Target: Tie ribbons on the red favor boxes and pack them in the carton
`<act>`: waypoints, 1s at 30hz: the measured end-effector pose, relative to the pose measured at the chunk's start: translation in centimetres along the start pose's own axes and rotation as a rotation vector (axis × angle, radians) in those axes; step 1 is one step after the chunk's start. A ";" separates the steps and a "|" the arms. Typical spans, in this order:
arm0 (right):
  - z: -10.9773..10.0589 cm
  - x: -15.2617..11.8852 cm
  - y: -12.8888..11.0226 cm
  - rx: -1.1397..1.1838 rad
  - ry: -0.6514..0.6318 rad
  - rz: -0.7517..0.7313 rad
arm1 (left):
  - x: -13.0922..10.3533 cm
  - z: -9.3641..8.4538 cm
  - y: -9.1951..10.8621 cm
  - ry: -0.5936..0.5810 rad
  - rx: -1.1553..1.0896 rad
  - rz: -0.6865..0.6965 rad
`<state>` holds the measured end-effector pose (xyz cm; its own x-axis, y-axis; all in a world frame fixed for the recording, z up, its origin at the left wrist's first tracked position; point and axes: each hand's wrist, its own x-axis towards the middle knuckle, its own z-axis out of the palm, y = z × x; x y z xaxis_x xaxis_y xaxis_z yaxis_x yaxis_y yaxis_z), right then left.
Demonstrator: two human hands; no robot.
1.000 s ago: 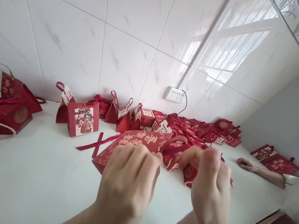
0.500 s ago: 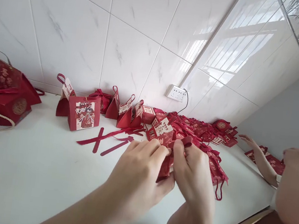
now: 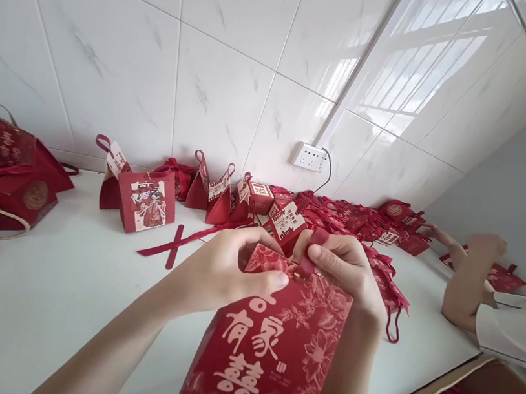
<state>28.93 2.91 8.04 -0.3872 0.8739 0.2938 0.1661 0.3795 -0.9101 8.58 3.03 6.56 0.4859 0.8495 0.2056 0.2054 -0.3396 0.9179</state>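
Note:
In front of me hangs a red gift box with pale Chinese lettering and a flower print, its printed face towards me. My left hand pinches its upper left edge, thumb on the front. At the top, my right hand grips the red ribbon loop between thumb and fingers, where a small gold fastener shows. Loose red ribbon strips lie on the white table beyond my left hand. Behind my hands sits a small red box with a white printed label.
Finished-looking red boxes stand along the tiled wall, with larger ones at the left. A heap of red boxes spreads to the right. A cardboard carton holds red items at lower right. Another person's arm reaches in there.
The box has swung up and turned so its lettered face shows. My left hand has shifted left to its edge, and my right hand holds the loop. The other person's arms have moved left.

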 end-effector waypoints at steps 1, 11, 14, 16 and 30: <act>0.0 0.0 -0.1 -0.013 0.022 0.025 | -0.1 0.1 0.1 -0.020 -0.050 -0.027; 0.5 -0.2 -0.6 -0.020 0.218 -0.003 | 0.3 0.7 0.6 0.298 -0.193 -0.095; 1.5 -0.5 -1.2 -0.135 0.270 0.051 | 0.3 0.8 0.9 0.349 -0.251 -0.116; 2.1 -0.5 -1.5 -0.162 0.283 0.041 | 0.1 1.0 1.2 0.371 -0.260 -0.117; 2.6 -0.7 -2.0 -0.201 0.227 -0.025 | -0.7 2.0 2.9 0.480 -0.212 -0.160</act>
<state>26.47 0.74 8.92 -0.1846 0.9003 0.3942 0.3438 0.4349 -0.8323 10.56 0.61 8.37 0.0104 0.9896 0.1435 0.0449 -0.1439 0.9886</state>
